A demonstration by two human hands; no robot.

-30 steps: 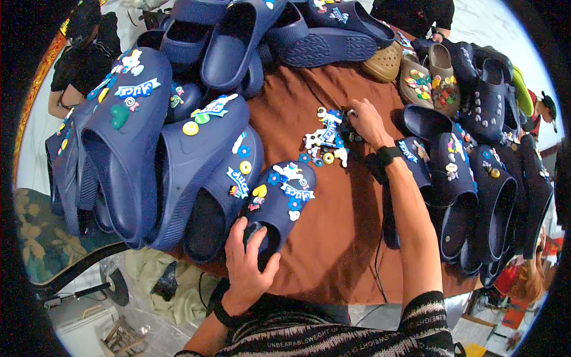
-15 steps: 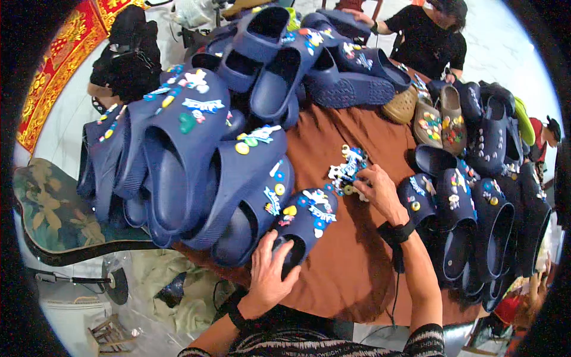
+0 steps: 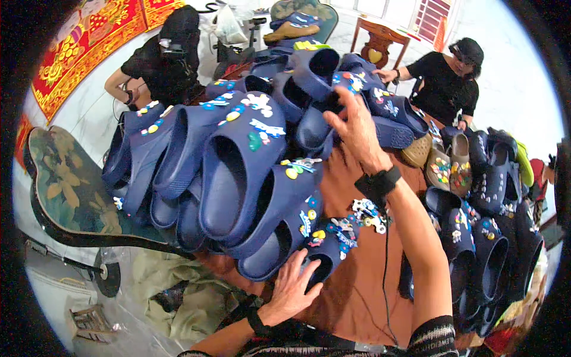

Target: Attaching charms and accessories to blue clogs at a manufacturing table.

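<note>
My left hand [image 3: 290, 288] grips the heel end of a navy clog [image 3: 333, 244] at the near edge of the brown cloth, fingers and thumb spread around its opening. Colourful charms cover the clog's toe. My right hand [image 3: 360, 131] reaches over the far part of a heap of navy clogs [image 3: 244, 184], fingers apart and with nothing visible in them. Some of the clogs behind it are hidden. A small cluster of loose charms [image 3: 369, 214] lies on the cloth beside my right forearm, which covers part of the cloth.
More navy clogs [image 3: 491, 256] stand along the right side, with tan clogs [image 3: 439, 163] behind them. Across the table a person in black [image 3: 449, 89] touches the pile. Another person [image 3: 163, 65] is at the far left. A dark cable [image 3: 386, 279] crosses the brown cloth [image 3: 357, 285].
My right hand has left the loose charms and moved far and left to the heap of clogs. My left hand stays on the same clog. The view has tilted up.
</note>
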